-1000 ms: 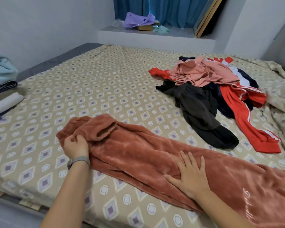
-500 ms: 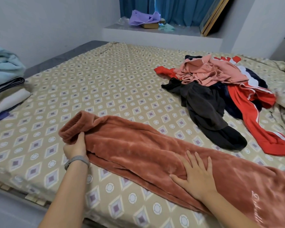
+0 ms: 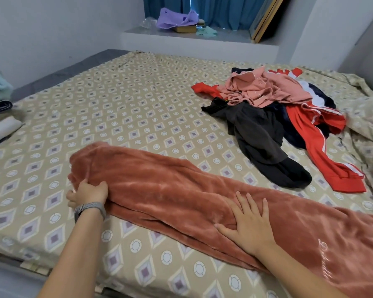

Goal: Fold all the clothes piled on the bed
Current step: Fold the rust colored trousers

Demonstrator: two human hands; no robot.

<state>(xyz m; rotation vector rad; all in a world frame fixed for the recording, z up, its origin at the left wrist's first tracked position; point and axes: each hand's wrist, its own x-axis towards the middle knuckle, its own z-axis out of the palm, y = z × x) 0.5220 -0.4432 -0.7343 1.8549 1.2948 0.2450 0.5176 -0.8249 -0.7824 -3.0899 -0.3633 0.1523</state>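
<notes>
A grey ledge (image 3: pixel 224 38) runs along the far wall, behind the head of the room. On it lies a crumpled purple bag (image 3: pixel 177 19), resting on a small tan box (image 3: pixel 185 29), with a pale green scrap (image 3: pixel 207 31) just beside them and some clear plastic (image 3: pixel 149 22) to the left. Blue curtains (image 3: pixel 222 9) hang behind. A framed panel (image 3: pixel 267 17) leans tilted against the white wall (image 3: pixel 323 26) at the ledge's right end.
</notes>
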